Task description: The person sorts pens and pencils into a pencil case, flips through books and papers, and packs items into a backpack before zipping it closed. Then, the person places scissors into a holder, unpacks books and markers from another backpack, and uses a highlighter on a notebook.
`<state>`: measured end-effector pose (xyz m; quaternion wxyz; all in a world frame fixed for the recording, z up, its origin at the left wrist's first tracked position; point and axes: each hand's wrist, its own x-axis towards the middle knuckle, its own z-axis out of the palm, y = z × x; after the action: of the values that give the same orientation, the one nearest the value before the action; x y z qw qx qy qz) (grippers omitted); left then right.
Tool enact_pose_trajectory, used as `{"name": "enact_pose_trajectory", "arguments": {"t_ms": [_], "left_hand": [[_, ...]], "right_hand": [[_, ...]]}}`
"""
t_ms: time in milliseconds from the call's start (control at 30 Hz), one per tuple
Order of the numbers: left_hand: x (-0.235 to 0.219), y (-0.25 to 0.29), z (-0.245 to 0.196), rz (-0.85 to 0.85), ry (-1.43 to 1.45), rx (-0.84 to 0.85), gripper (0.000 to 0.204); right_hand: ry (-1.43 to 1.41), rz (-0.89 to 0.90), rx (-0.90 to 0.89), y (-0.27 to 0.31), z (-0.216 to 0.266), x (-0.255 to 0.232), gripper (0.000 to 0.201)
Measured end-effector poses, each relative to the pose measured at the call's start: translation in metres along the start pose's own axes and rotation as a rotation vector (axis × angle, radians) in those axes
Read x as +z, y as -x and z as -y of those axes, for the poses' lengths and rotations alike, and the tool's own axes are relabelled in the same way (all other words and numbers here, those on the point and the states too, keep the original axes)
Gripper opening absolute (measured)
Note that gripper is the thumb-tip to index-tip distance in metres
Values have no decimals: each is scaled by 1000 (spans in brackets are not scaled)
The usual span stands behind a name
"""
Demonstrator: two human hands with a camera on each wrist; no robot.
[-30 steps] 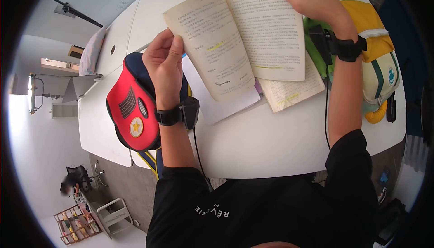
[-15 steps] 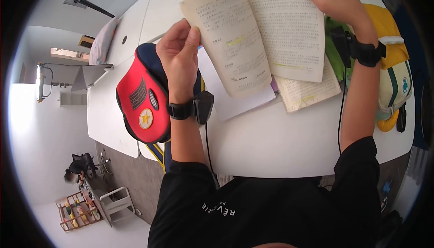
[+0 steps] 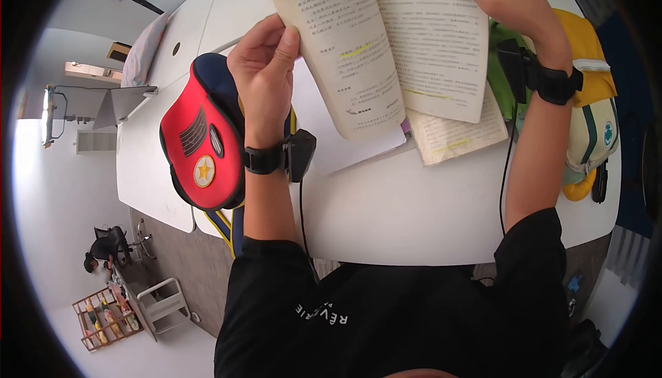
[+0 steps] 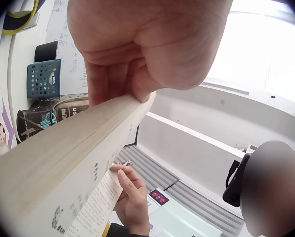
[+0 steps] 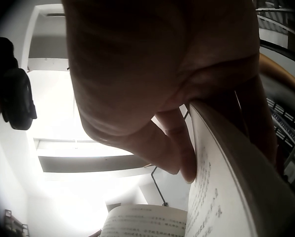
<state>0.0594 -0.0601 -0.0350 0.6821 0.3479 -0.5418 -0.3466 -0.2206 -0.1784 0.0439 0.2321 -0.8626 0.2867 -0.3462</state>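
Observation:
An open book (image 3: 345, 54) with printed pages and a yellow highlighted line is held up over the table. My left hand (image 3: 265, 78) pinches its left edge, thumb on the page and fingers behind. At the upper right edge my right hand (image 3: 514, 2) grips the other side; in the right wrist view its thumb and a finger lie at the page (image 5: 211, 182). Below the raised book lie a second book (image 3: 458, 133) with highlighting and white paper sheets (image 3: 331, 147). The left wrist view shows the thick page block (image 4: 63, 143) in the left fingers.
Left of the book sits a red and navy bag (image 3: 200, 136) with a star badge. A yellow and cream bag (image 3: 593, 123) and a green item (image 3: 507, 67) are at the right. A perforated basket (image 4: 43, 79) stands beyond. Another person (image 3: 103, 250) is in the far background.
The view has shifted right and then back left. Both hands still hold the open book, whose top now reaches past the upper edge of the head view.

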Motion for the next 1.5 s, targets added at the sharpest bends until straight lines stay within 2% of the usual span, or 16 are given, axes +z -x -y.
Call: {"name": "enact_pose_trajectory", "arguments": {"t_ms": [133, 200, 333, 400, 533, 633, 733, 833, 900, 1000, 1133, 1200, 1300, 1500], "left_hand": [[3, 0, 0, -30, -8, -5, 24], [1, 0, 1, -36, -21, -12, 24], [-1, 1, 1, -4, 7, -11, 24], [0, 1, 2, -6, 5, -8, 24], [5, 0, 1, -39, -24, -19, 24], [2, 2, 1, -37, -17, -17, 24], [0, 5, 0, -1, -52, -39, 27], [0, 3, 0, -7, -45, -38, 27], [2, 3, -1, -25, -44, -45, 26], [2, 1, 1, -63, -29, -29, 24], [2, 2, -1, -51, -15, -25, 24], [3, 1, -1, -39, -17, -32, 24], [1, 1, 1, -40, -38, -35, 24], [3, 2, -1, -29, -26, -11, 25]], "right_hand": [[-30, 13, 3, 1, -3, -2, 19], [-123, 22, 74, 0, -5, 0, 20], [-59, 4, 84, -1, -3, 2, 19], [-56, 26, -31, 2, -10, 0, 20], [6, 14, -63, 4, -18, -5, 26], [-169, 19, -91, 3, -23, -4, 35], [-91, 25, -19, 2, -14, 0, 45], [-114, 32, -99, 1, -19, -3, 49], [-408, 44, -78, 3, -21, -1, 51], [-414, 50, -113, 1, -25, 0, 52], [-268, 60, 10, 5, 0, -7, 37], [43, 77, 45, 5, -1, -7, 22], [-61, -2, -24, 4, -8, -3, 23], [14, 18, -12, 3, -10, -2, 22]]}}
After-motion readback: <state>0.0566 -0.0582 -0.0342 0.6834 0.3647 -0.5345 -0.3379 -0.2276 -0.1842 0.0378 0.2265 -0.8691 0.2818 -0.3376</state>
